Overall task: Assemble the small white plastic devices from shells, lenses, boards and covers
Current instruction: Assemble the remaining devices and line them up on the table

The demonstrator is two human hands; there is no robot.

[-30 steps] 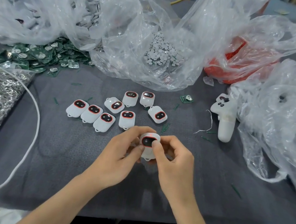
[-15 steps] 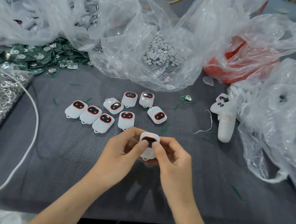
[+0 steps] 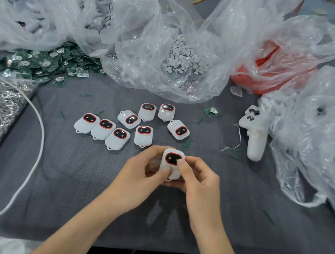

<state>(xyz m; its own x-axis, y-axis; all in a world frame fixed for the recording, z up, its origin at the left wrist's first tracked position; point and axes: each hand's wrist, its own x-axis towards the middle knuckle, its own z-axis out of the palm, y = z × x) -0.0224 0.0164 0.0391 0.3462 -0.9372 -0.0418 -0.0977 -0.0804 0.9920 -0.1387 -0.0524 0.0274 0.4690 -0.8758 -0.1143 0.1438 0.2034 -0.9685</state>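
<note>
White device [image 3: 173,173] stays pinched between left hand [image 3: 135,178] and right hand [image 3: 199,186], lens [image 3: 171,158] now uncovered.

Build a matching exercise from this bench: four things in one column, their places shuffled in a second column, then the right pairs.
Things
1. white device
2. green boards
3. white discs
4. white controller

Places
a. inside a clear bag, back centre
b. gripped by the left hand and right hand
c. lying at the right, beside crumpled bags
d. heaped at back left

Pairs: 1-b, 2-d, 3-a, 4-c
</note>
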